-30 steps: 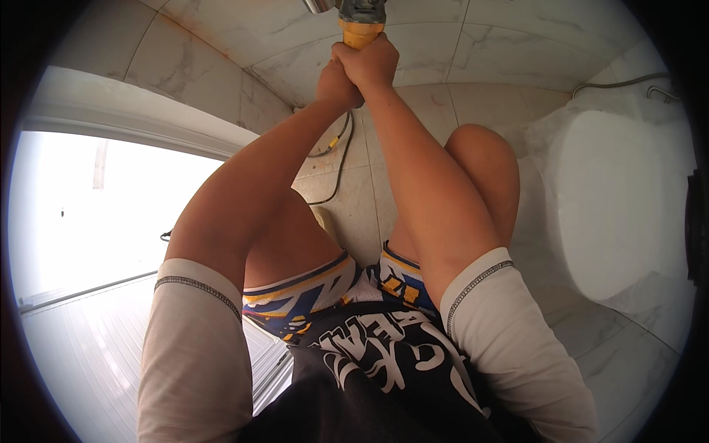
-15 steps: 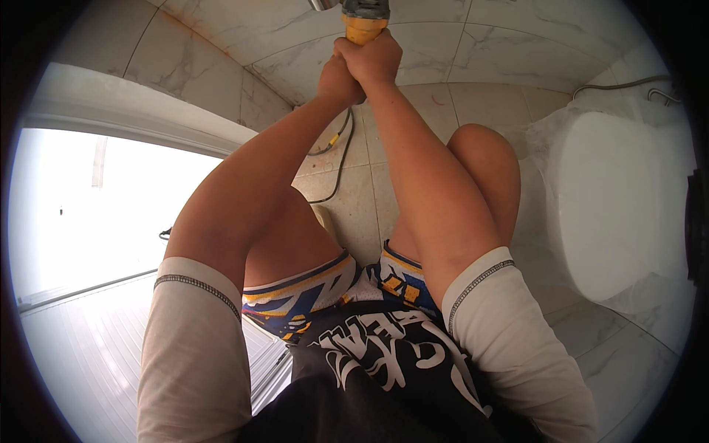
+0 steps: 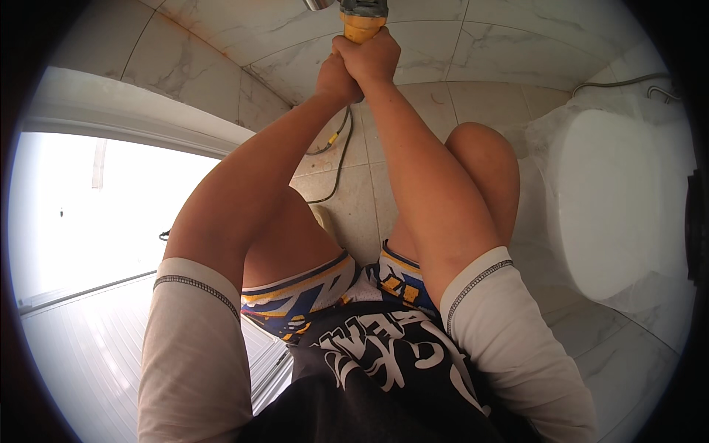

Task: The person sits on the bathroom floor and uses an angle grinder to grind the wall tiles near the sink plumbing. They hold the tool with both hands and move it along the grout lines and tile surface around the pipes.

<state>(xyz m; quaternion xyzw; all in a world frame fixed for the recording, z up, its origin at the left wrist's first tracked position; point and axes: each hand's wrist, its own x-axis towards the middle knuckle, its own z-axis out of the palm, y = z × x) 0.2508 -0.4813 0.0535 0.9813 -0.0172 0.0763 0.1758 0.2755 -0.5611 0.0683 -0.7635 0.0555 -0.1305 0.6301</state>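
Observation:
Both my arms stretch forward to a yellow and black corded power tool at the top of the view, up against the tiled wall. Around its yellow body my right hand is closed. My left hand is closed just below it, on the tool's lower end, most of which the hands hide. The tool's working end is cut off by the upper edge, so its exact kind does not show. From beneath the hands a dark cord with a yellow piece runs down to the floor.
A white toilet wrapped in clear plastic stands at my right, with a hose behind it. At the top, a shiny metal cylinder is partly visible. Marbled tile wall rises ahead. To my left is a bright opening.
Almost nothing differs. The view has shifted very slightly, and both hands stay closed on the power tool in the same place.

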